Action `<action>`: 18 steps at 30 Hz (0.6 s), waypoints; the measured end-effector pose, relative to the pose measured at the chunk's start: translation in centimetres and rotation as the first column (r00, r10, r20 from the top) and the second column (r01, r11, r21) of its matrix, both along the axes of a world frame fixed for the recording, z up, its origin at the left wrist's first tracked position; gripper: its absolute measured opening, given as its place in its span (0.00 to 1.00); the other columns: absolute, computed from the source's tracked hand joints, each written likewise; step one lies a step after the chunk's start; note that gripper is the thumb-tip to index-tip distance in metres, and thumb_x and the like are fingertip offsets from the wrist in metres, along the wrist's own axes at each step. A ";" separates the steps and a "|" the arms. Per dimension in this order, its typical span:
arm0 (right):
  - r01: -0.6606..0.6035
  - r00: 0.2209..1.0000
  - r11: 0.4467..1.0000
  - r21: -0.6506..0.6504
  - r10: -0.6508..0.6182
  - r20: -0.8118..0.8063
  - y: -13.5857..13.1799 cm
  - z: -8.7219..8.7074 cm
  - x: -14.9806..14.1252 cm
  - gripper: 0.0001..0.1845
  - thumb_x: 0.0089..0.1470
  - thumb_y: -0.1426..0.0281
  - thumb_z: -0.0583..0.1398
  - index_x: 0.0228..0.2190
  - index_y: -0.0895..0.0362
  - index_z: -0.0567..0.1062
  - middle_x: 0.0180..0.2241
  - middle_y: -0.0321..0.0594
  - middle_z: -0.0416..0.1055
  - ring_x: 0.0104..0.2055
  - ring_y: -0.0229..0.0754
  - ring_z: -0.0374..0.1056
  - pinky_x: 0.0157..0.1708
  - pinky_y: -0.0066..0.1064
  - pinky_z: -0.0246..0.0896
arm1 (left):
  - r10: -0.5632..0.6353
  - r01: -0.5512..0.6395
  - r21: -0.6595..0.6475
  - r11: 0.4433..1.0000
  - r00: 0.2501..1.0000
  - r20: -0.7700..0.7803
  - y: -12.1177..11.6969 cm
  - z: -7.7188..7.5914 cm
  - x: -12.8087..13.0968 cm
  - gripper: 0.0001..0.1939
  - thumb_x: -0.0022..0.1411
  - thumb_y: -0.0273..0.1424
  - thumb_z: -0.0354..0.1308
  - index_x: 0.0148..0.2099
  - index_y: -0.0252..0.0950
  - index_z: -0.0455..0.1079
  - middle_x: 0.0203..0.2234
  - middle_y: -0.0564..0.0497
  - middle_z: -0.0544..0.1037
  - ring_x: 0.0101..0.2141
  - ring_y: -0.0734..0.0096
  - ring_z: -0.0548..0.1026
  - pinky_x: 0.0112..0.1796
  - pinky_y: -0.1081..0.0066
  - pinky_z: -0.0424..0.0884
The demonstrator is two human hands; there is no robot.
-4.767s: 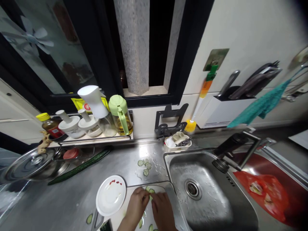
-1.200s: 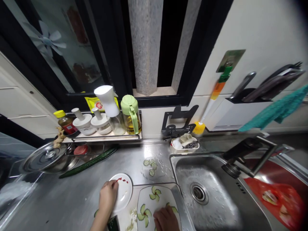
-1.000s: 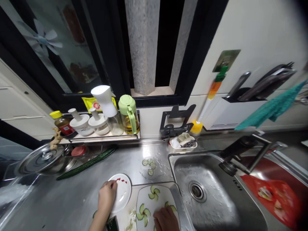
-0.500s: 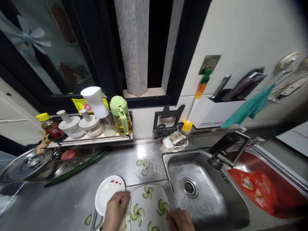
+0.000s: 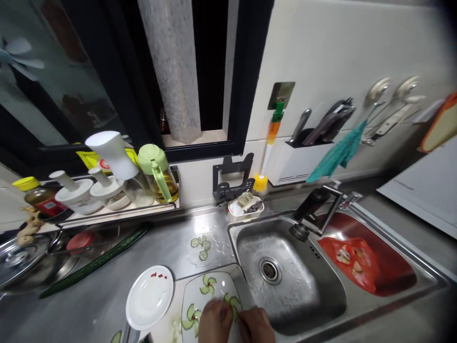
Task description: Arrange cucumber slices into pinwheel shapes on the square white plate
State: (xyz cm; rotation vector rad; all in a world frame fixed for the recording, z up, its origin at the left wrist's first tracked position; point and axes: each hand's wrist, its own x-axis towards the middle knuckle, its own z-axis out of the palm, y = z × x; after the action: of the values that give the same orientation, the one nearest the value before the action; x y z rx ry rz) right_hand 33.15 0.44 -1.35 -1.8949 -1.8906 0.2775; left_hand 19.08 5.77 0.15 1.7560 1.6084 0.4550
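Both of my hands are over a white plate [image 5: 200, 297] at the bottom of the view. Green-edged cucumber slices [image 5: 193, 317] lie on it in pinwheel flower shapes, some with a small red centre. My left hand [image 5: 215, 321] is closed in a pinch beside the right-hand cucumber flower [image 5: 233, 305]; whatever is between its fingertips is too small to make out. Close by, my right hand [image 5: 255, 325] has its fingers curled at the plate's right edge, their tips hidden. On the left, a small white dish [image 5: 148, 305] carries a few red bits [image 5: 159, 275].
Cucumber slices [image 5: 203, 245] lie on the wet steel counter behind the plate. A long cucumber [image 5: 96, 262] is at left, below a rack with an oil jug [image 5: 159, 174] and seasoning jars. To the right are the sink [image 5: 293, 290], faucet [image 5: 330, 209] and red bag [image 5: 357, 264].
My left hand has moved right, from beside the small dish to the right-hand cucumber flower, close to my right hand. The camera view has turned to the right.
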 end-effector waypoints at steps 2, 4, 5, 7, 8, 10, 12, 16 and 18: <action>0.009 1.000 1.000 0.021 -0.009 0.005 0.2 0.0 -0.2 0.09 0.52 0.78 0.57 0.29 0.54 0.75 0.27 0.38 0.72 0.35 0.45 0.66 0.37 0.34 0.60 | 0.008 -0.008 -0.019 1.000 1.000 -0.012 -0.2 0.0 0.4 0.11 0.57 0.29 0.51 0.27 0.36 0.73 0.26 0.48 0.78 0.32 0.67 0.75 0.37 0.70 0.66; 0.009 1.000 1.000 0.024 -0.009 0.009 0.4 0.1 -0.3 0.08 0.52 0.77 0.57 0.30 0.54 0.75 0.28 0.39 0.73 0.35 0.46 0.66 0.38 0.35 0.60 | 0.021 -0.022 -0.038 0.999 1.000 -0.022 -0.3 -0.1 0.6 0.11 0.57 0.30 0.51 0.26 0.36 0.72 0.25 0.48 0.78 0.32 0.66 0.75 0.37 0.70 0.66; 0.004 1.000 1.000 0.018 -0.004 0.007 0.5 0.1 -0.2 0.08 0.52 0.77 0.57 0.31 0.54 0.75 0.28 0.39 0.73 0.35 0.46 0.66 0.38 0.35 0.60 | 0.029 -0.030 -0.044 0.999 0.999 -0.023 -0.3 -0.2 0.7 0.11 0.57 0.30 0.51 0.26 0.36 0.72 0.25 0.48 0.78 0.32 0.66 0.75 0.37 0.70 0.65; -0.039 0.999 0.999 -0.001 0.039 -0.005 0.6 -0.1 0.0 0.09 0.53 0.77 0.56 0.33 0.53 0.75 0.30 0.38 0.74 0.35 0.45 0.67 0.38 0.34 0.61 | 0.042 -0.043 -0.059 0.997 0.999 -0.016 -0.4 -0.3 0.8 0.11 0.57 0.30 0.51 0.26 0.37 0.71 0.25 0.48 0.77 0.31 0.66 0.75 0.37 0.70 0.65; -0.063 0.998 0.998 -0.009 0.063 -0.009 0.6 -0.3 0.2 0.09 0.53 0.76 0.56 0.34 0.53 0.75 0.30 0.38 0.74 0.36 0.45 0.67 0.38 0.34 0.61 | 0.049 -0.049 -0.070 0.996 0.999 -0.013 -0.4 -0.3 0.9 0.11 0.57 0.30 0.51 0.26 0.37 0.72 0.25 0.48 0.78 0.31 0.66 0.74 0.36 0.70 0.65; -0.100 0.995 0.995 -0.024 0.100 -0.012 0.7 -0.7 0.6 0.11 0.54 0.75 0.56 0.38 0.52 0.75 0.32 0.37 0.75 0.36 0.44 0.68 0.38 0.34 0.62 | 0.060 -0.061 -0.092 0.994 0.998 -0.013 -0.4 -0.2 1.0 0.12 0.57 0.31 0.50 0.26 0.37 0.72 0.25 0.48 0.78 0.32 0.66 0.75 0.36 0.69 0.65; -0.104 0.995 0.994 -0.041 0.104 -0.009 0.7 -1.0 0.8 0.13 0.54 0.75 0.56 0.41 0.51 0.74 0.33 0.37 0.75 0.37 0.45 0.68 0.38 0.34 0.63 | 0.064 -0.065 -0.109 0.992 0.998 -0.015 -0.3 0.0 1.1 0.12 0.57 0.30 0.50 0.26 0.37 0.72 0.26 0.48 0.78 0.32 0.66 0.75 0.37 0.69 0.65; -0.110 0.994 0.992 -0.067 0.110 -0.014 0.8 -1.1 0.6 0.14 0.55 0.74 0.56 0.42 0.51 0.74 0.34 0.37 0.76 0.38 0.45 0.69 0.38 0.34 0.64 | 0.092 -0.094 -0.107 0.990 0.995 -0.029 -0.4 0.6 1.4 0.12 0.57 0.29 0.50 0.27 0.36 0.73 0.26 0.48 0.78 0.32 0.65 0.75 0.38 0.69 0.66; -0.117 0.993 0.991 -0.070 0.116 -0.011 1.0 -0.8 0.4 0.14 0.54 0.75 0.56 0.41 0.51 0.74 0.33 0.38 0.76 0.37 0.45 0.69 0.37 0.34 0.64 | 0.106 -0.109 -0.085 0.990 0.994 -0.038 -0.5 0.8 1.5 0.12 0.57 0.29 0.50 0.26 0.36 0.72 0.25 0.48 0.78 0.32 0.65 0.75 0.38 0.68 0.66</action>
State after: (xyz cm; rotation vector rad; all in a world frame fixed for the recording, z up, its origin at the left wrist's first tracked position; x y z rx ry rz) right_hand 33.60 1.41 -2.19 -1.8283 -2.0153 0.3920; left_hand 20.62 5.27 0.98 1.6260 1.7262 0.4020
